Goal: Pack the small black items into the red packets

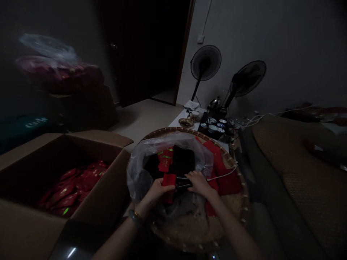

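Over a round woven bamboo tray (173, 239), my left hand (156, 190) pinches a small red packet (169, 179) between thumb and fingers. My right hand (199, 182) is wrapped around a black two-armed clamp tool (183, 182), with a white cord (223, 174) running off to the right. The tool's jaws point left and sit at the packet's right edge; whether they touch it I cannot tell. Behind the hands, a clear plastic bag (137, 162) lies open with dark contents. Several red packets (165, 159) rest on these. More flat red pieces (227, 180) lie along the tray's right side.
An open cardboard box (119, 169) full of red packets (72, 189) stands on the left. Beyond the tray are small cups (213, 128) on a black tea tray and two fans (206, 63). A woven-mat seat (300, 155) is on the right. The room is dim.
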Action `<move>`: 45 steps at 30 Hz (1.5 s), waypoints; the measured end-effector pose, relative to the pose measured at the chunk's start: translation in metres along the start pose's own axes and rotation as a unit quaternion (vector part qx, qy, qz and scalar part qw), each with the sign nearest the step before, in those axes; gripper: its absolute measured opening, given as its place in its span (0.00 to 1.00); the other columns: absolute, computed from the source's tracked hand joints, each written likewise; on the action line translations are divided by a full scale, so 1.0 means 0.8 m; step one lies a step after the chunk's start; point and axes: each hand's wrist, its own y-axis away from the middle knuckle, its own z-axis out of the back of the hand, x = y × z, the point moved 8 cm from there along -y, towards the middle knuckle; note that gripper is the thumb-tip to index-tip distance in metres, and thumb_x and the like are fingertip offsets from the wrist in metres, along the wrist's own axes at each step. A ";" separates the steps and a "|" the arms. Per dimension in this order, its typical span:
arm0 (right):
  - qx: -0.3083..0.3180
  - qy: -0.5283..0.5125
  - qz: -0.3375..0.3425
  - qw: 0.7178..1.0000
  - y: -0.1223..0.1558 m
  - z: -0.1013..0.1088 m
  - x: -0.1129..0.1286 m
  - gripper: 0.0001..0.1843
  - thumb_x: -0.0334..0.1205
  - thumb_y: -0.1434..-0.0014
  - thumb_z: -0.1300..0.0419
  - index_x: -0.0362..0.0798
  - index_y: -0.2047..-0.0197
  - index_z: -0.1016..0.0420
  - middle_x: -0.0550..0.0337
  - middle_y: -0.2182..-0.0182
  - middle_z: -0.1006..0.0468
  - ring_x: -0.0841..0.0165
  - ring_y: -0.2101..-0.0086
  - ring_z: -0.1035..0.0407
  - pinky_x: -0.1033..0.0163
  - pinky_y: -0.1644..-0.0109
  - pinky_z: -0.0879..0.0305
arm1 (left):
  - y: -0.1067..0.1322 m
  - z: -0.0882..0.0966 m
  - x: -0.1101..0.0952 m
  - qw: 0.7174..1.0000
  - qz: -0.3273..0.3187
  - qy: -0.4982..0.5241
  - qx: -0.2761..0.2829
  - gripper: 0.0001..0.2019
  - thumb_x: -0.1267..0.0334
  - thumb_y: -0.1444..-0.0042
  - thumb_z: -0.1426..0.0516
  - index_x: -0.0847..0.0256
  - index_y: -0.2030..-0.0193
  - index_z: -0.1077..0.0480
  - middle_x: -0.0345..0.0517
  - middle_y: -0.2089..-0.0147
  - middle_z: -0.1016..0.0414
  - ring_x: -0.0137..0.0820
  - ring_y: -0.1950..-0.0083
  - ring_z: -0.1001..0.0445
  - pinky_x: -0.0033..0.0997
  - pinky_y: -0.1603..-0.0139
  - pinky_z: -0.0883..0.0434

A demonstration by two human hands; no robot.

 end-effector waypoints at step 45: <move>-0.060 -0.449 -0.037 0.891 0.013 0.067 -0.023 0.18 0.40 0.55 0.36 0.46 0.58 0.25 0.56 0.60 0.22 0.61 0.57 0.30 0.56 0.52 0.36 | -0.023 -0.051 0.021 0.988 0.040 -0.143 0.050 0.19 0.57 0.73 0.33 0.68 0.76 0.31 0.40 0.80 0.29 0.27 0.78 0.33 0.25 0.75 0.36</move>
